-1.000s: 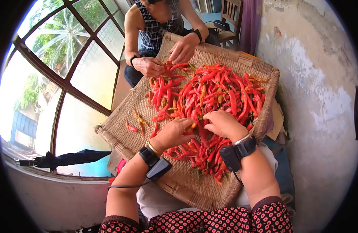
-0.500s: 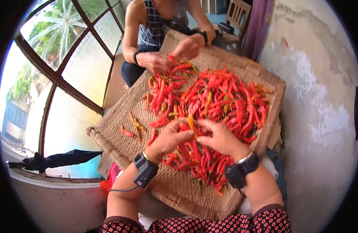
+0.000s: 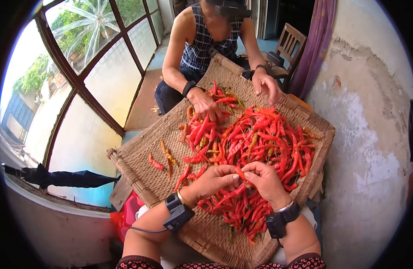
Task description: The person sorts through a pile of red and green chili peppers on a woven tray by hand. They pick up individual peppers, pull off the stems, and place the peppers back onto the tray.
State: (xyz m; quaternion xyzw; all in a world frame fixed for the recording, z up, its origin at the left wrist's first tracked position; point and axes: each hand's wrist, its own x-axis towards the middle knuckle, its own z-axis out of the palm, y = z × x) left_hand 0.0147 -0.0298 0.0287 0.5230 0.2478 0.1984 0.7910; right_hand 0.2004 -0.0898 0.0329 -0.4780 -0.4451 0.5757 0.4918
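Note:
Above the near side of a heap of red chili peppers (image 3: 242, 139), both my hands meet at one red chili pepper (image 3: 242, 175). My left hand (image 3: 215, 180) pinches it from the left with thumb and fingers. From the other side, my right hand (image 3: 264, 183) grips it between thumb and forefinger. The heap lies on a woven rope-topped frame (image 3: 143, 143), with more peppers right below my fingers. A few loose peppers, red and yellowish, including a red one (image 3: 156, 162), lie apart on the left of the weave.
Across the frame sits another person, one hand (image 3: 205, 105) in the peppers and the other (image 3: 267, 86) above the weave. A folded dark umbrella (image 3: 76, 178) leans by the window at left. A worn wall (image 3: 358, 125) runs along the right; a wooden chair (image 3: 290, 47) stands behind.
A yellow-orange pepper showed between my hands earlier; now a red one is there. The other person's hands have separated, one down into the heap, the other to the right.

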